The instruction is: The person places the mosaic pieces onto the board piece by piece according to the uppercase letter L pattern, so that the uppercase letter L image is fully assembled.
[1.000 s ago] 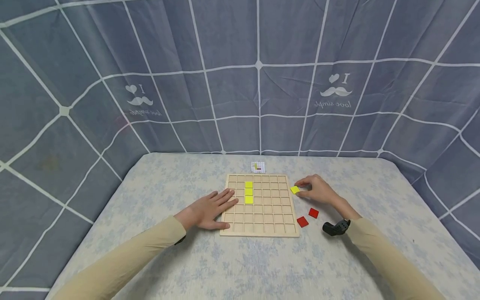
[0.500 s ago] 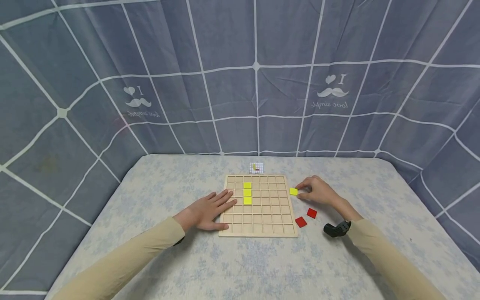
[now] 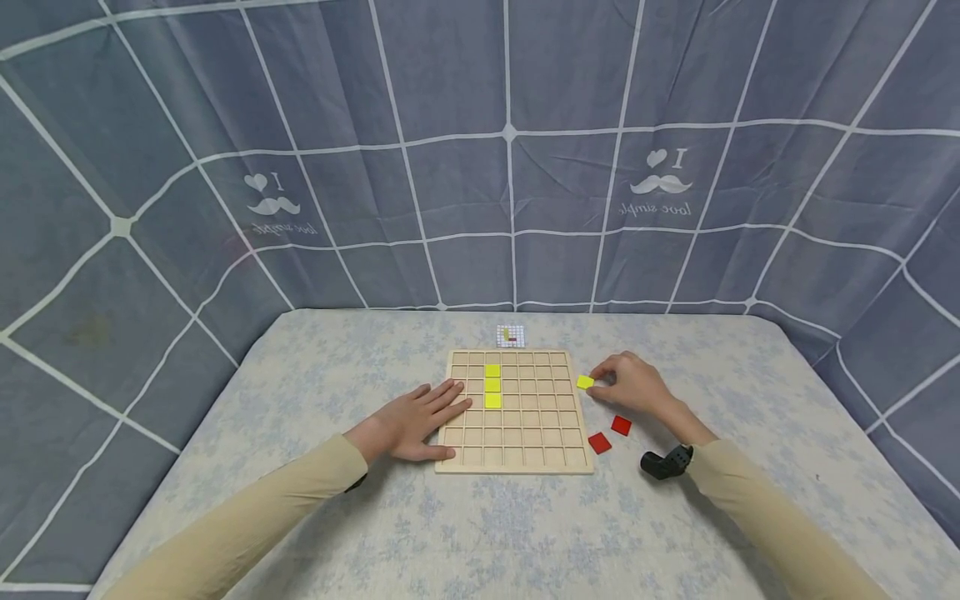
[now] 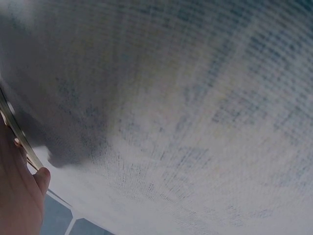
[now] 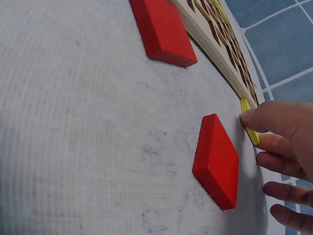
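A wooden grid board lies on the table, with three yellow square tiles set in one column of its cells. My left hand rests with fingers spread over the board's left edge. Just off the board's right edge, my right hand pinches another yellow tile between thumb and fingers; the right wrist view shows this tile low over the cloth. Two red tiles lie on the table nearer to me than the right hand, beside the board.
Behind the board lies a small printed card showing a grid with yellow and red cells. A pale flowered cloth covers the table. Blue-grey curtains with white lines stand around the back and sides.
The view has shifted slightly, moving everything a little to the left. The pinched yellow tile has turned a little in my right hand. My left hand stays on the board.
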Demonstrator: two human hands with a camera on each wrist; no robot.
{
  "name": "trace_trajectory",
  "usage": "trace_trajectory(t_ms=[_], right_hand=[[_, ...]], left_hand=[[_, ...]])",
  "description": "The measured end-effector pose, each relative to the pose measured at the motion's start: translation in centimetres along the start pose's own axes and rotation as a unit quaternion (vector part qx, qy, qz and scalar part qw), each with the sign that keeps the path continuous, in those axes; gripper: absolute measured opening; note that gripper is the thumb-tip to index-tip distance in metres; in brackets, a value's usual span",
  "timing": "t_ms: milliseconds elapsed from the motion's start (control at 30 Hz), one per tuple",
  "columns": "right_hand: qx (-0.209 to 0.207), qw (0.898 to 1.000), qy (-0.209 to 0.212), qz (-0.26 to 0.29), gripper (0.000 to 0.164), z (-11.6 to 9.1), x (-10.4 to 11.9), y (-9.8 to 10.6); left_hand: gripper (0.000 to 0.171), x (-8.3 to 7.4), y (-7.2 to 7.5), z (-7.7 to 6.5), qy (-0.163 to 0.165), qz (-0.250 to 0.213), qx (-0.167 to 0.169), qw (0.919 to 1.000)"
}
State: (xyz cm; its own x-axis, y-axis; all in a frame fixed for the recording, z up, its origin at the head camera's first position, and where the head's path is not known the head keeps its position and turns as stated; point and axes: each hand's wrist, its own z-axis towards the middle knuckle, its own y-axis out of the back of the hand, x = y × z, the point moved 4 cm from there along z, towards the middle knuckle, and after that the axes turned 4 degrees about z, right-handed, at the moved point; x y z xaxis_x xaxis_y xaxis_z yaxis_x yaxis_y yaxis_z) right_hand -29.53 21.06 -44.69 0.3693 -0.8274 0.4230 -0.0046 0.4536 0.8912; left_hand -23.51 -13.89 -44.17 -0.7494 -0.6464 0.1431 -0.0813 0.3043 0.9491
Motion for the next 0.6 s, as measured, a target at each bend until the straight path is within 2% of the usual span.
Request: trace_trajectory(t_ms=[233,467,600], right_hand=[[-0.018,1.000,-0.015,0.000,0.029,-0.2,0.1,0.6],[-0.039,0.999,0.006,0.006,0.026,-0.6,1.0,1.1],[-0.043,0.999,0.004,0.010,0.025,-0.8,1.9,0.9]], left_hand=[[0.081,0.0,-0.2,0.0,0.002,-0.001,0.003,1.0000],[0.081,0.1,-0.3,0.0,0.000,-0.007,-0.004,1.0000],[0.081,0.1,-0.3,0.0,-0.002,-0.007,-0.004,1.0000]])
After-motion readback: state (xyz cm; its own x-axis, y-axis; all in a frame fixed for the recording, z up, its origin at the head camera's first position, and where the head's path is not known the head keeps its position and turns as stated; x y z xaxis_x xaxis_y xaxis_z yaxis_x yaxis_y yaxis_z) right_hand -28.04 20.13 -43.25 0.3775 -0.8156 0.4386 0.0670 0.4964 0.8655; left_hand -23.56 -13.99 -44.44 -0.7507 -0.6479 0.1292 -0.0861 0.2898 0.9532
